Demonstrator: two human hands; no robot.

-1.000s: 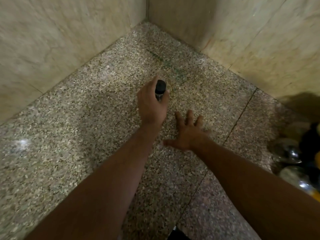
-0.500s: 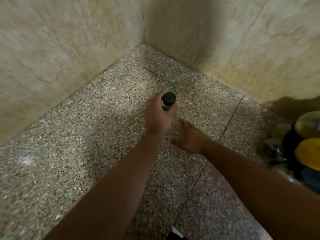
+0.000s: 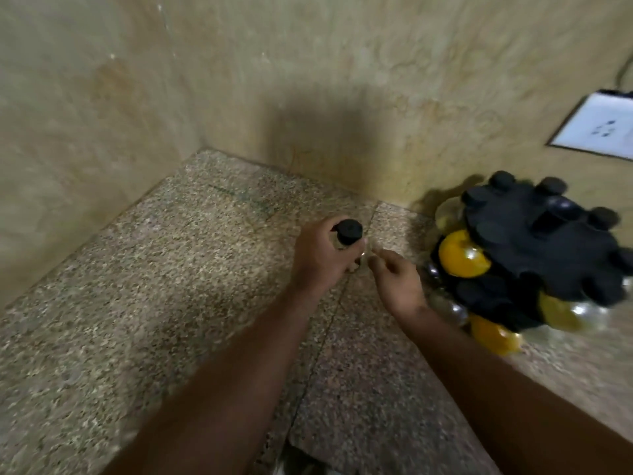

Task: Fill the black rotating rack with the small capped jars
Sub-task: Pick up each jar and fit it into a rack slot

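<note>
left hand gripping jar, seemingly upright

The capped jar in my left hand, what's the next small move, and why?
Probably carry the jar rightward toward the black rack. Your left hand grips it cap up, clearly apart from the rack, which stands by the wall with other jars already seated. The blur hides which slot is free.

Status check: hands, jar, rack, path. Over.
Left hand grips capped jar, upright. Right hand empty, fingers loosely curled. Black rack at right, jars in it; only right hand between.
</note>
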